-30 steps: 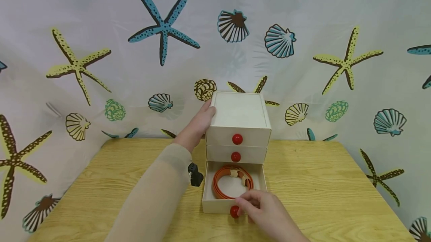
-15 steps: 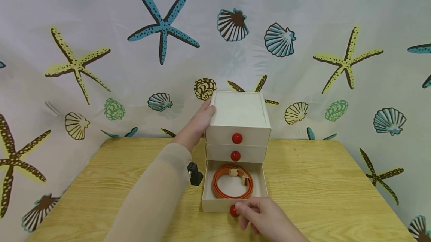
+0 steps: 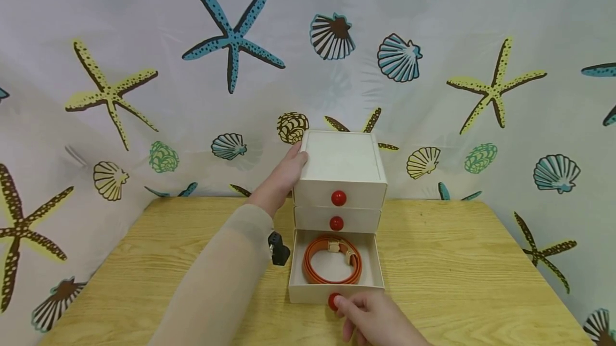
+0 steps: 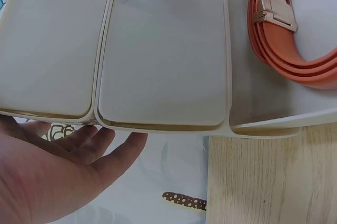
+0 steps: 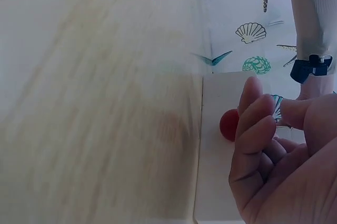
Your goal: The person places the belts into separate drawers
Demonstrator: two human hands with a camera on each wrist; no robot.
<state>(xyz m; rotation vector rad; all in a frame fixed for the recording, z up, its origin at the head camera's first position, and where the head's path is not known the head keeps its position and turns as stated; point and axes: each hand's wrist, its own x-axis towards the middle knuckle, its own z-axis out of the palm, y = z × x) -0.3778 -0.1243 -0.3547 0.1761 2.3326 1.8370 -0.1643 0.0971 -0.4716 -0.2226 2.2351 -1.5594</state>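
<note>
A white cabinet (image 3: 343, 156) of three drawers stands on the table, each drawer with a red knob. Its bottom drawer (image 3: 369, 260) is pulled out; the two above are closed. Coiled inside that drawer lies an orange belt (image 3: 308, 266) with gold-coloured metal fittings. My left hand (image 3: 285, 172) rests against the cabinet's left side, its fingers extended along the wall in the left wrist view. At the bottom drawer's red knob (image 3: 332, 301) is my right hand (image 3: 377, 316), thumb tip at the knob's right side. In the right wrist view its fingers are loosely bent, thumb apart from them.
Wood-grain tabletop (image 3: 443, 266) extends on both sides of the cabinet. Behind it hangs a pale curtain (image 3: 337, 89) printed with starfish and shells. A black device (image 3: 278, 248) sits at my left wrist.
My right hand has shifted slightly down at the knob, its index finger drawing back from over the drawer front. The drawer, belt and left hand look unmoved.
</note>
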